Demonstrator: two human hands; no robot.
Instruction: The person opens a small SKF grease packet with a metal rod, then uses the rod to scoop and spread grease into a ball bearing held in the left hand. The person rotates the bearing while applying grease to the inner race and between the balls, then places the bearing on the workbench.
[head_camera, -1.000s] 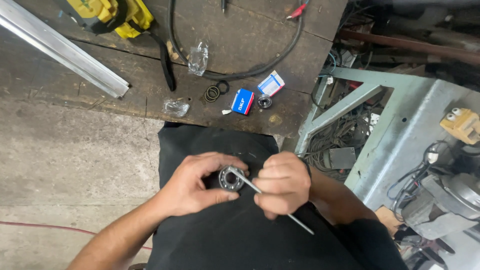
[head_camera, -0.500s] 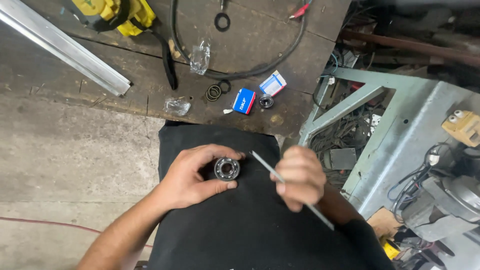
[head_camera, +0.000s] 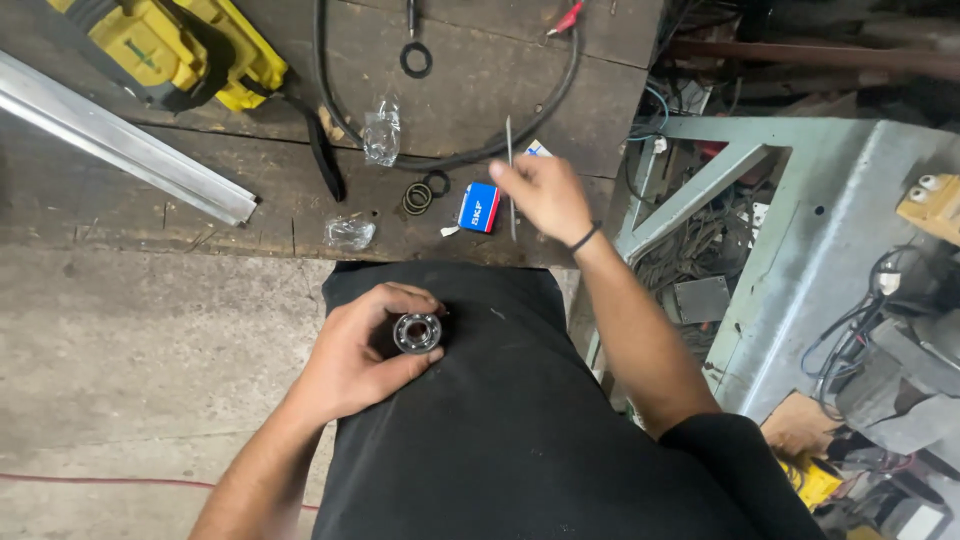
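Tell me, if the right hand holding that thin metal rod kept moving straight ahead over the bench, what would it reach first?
Probably the thick black cable curving across the dark wooden workbench. The right hand points its thin metal rod up that way, and the rod's tip sits almost at the cable, though height above the bench is unclear.

The person wears a black top with short sleeves; the right sleeve (head_camera: 735, 455) ends above the elbow. Both forearms are bare. A thin dark band (head_camera: 585, 238), perhaps a hair tie, circles the right wrist. Black cloth (head_camera: 500, 450) covers the lap; whether apron or trousers is unclear.
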